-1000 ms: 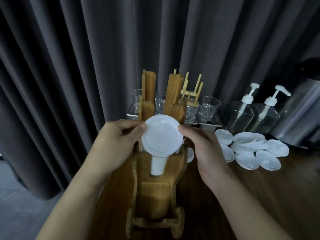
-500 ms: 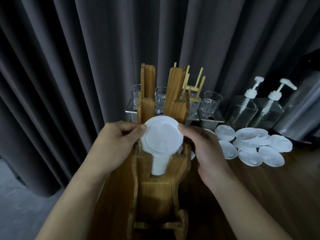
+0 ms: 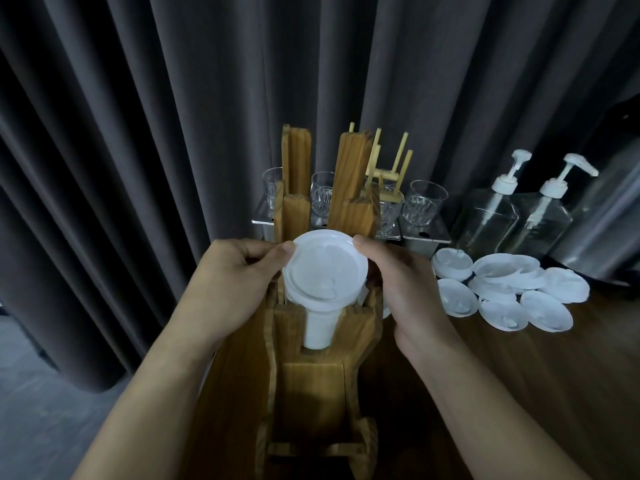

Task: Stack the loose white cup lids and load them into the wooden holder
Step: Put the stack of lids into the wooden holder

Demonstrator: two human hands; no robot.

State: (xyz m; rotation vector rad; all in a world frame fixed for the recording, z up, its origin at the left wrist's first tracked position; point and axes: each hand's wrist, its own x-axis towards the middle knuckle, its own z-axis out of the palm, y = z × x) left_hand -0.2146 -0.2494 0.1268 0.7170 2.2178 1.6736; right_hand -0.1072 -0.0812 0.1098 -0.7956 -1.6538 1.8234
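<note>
The stack of lids (image 3: 325,271) is held at the mouth of the wooden holder (image 3: 311,382), between its upright rails and just above a white column (image 3: 317,329) showing in the front slot. The left hand (image 3: 228,289) pinches the left rim and the right hand (image 3: 408,289) the right rim, so the fingers (image 3: 287,247) of both are clamped on the stack. The right hand's other fingers are hidden behind it.

To seat it well, I judge the rims should be kept flush and the stack square to the rails; both hands should lower it evenly and let go only once it rests on what lies below, or a lid may tip and jam.

Counts: one held stack, with at least two rims showing and the rest uncountable; one holder; on the surface (image 3: 519,393) to the right, at least seven loose lids (image 3: 545,310), some overlapping, so the number is unsure; two pump bottles (image 3: 491,220); four glasses (image 3: 424,202) behind.
</note>
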